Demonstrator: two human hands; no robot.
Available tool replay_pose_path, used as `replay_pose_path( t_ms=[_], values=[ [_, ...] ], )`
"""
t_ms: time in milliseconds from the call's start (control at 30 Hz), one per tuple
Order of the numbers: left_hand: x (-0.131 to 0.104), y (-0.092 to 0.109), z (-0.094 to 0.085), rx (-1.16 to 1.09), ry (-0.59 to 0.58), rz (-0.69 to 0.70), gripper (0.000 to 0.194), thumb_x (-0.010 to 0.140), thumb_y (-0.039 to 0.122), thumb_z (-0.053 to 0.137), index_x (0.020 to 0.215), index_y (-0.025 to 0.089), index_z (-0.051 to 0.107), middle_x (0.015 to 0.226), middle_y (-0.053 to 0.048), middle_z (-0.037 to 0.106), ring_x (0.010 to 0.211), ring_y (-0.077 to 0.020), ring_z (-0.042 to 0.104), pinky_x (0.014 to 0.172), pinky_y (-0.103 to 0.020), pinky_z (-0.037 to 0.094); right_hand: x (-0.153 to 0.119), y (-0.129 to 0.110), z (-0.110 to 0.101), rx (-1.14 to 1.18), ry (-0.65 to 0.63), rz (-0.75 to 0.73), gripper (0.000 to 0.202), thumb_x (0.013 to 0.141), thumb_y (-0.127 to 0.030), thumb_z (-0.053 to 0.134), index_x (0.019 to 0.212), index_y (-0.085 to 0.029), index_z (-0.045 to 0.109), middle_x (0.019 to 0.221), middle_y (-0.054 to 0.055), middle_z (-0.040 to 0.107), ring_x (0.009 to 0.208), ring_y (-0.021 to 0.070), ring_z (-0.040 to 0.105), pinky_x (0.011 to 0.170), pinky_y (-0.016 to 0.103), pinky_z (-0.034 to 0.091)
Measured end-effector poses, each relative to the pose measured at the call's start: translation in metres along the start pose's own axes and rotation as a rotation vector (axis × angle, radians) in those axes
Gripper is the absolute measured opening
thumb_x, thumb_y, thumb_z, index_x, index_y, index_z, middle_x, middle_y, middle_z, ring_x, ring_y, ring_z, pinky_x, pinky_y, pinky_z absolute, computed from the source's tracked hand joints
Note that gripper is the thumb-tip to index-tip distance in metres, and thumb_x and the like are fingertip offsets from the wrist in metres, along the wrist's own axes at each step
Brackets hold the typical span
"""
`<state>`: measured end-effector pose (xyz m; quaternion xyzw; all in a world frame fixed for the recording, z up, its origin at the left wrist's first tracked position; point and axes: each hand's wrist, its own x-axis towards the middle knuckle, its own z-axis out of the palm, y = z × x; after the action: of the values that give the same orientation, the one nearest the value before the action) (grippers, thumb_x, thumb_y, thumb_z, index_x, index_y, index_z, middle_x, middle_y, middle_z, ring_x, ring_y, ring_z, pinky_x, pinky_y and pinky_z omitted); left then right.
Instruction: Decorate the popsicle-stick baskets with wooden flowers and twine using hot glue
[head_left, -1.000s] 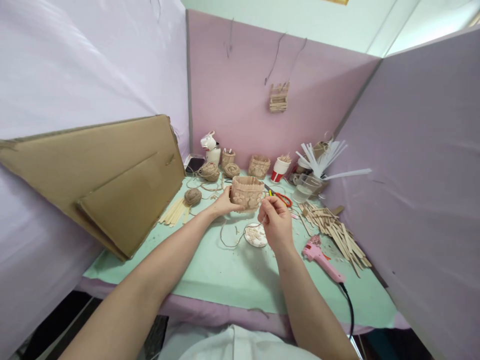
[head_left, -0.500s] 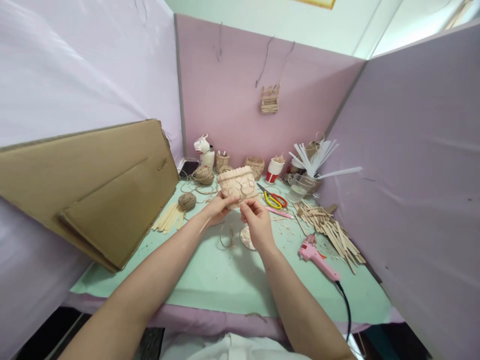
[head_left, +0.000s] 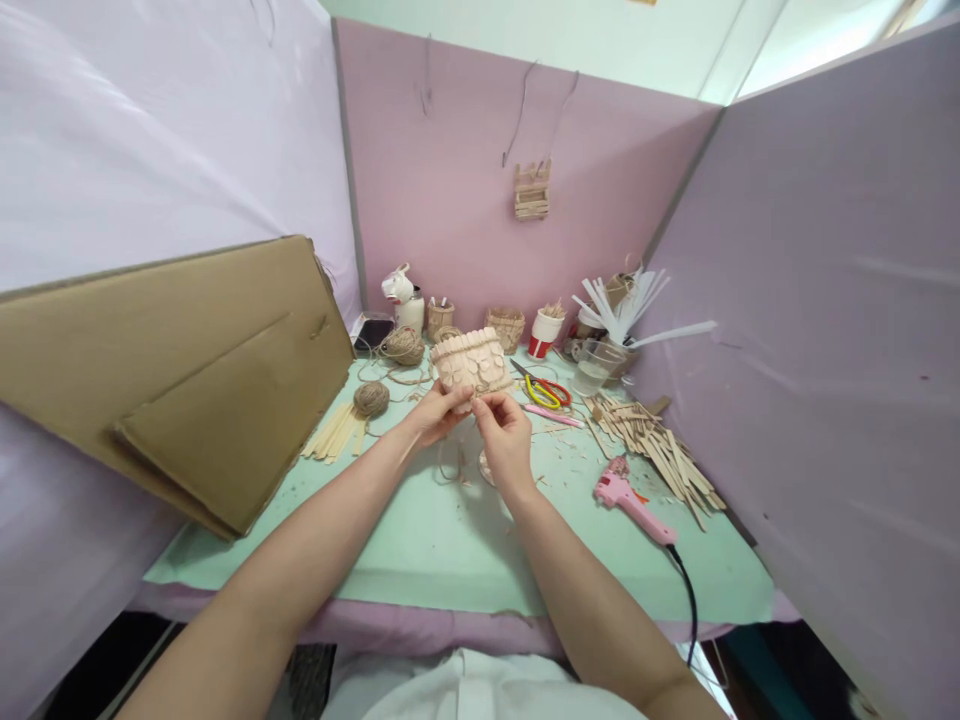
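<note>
A small pale wooden-stick basket [head_left: 471, 362] with twine bands and round ornaments is held up above the middle of the table. My left hand [head_left: 441, 412] grips its lower left side, thumb on the front. At its lower edge my right hand [head_left: 504, 425] pinches, thumb against forefinger, on what looks like a thin twine end. A loop of twine [head_left: 450, 465] hangs or lies below the hands. Partly hidden behind my right hand is a small pale round dish [head_left: 486, 468].
A pink glue gun [head_left: 634, 508] with a black cord and a pile of wooden sticks [head_left: 660, 450] lie at the right. Scissors [head_left: 546, 390] rest behind my right hand. Twine balls [head_left: 371, 399] and cardboard [head_left: 225, 390] are at the left; cups line the back.
My right hand has shifted slightly left along the basket's lower edge and now covers more of the dish. The whole view has moved a little. My left hand keeps its hold.
</note>
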<state>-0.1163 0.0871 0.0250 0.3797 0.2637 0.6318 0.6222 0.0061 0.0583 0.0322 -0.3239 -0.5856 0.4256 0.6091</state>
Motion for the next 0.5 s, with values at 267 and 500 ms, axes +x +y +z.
replay_pose_path(
  t_ms=[267,500],
  values=[
    [-0.002,-0.0025,0.0028,0.037,-0.062,0.016,0.038,0.062,0.018,0.076,0.097,0.017,0.061,0.097,-0.005,0.07,0.101,-0.0194,0.063,0.093,-0.031,0.047,0.0041,0.0033,-0.0026,-0.043,0.074,-0.012,0.022,0.077,-0.038,0.061,0.076,-0.016,0.059,0.069,-0.001,0.057,0.066,0.0124,0.051,0.064,0.025,0.041],
    [-0.0023,-0.0059,0.0037,0.043,-0.009,-0.015,0.048,0.064,0.019,0.075,0.108,0.018,0.056,0.107,-0.008,0.066,0.097,-0.0178,0.064,0.091,-0.033,0.048,0.0085,0.0059,-0.0056,-0.063,0.116,0.032,0.021,0.074,-0.036,0.063,0.073,-0.016,0.059,0.066,-0.002,0.055,0.063,0.012,0.047,0.06,0.024,0.039]
  ],
)
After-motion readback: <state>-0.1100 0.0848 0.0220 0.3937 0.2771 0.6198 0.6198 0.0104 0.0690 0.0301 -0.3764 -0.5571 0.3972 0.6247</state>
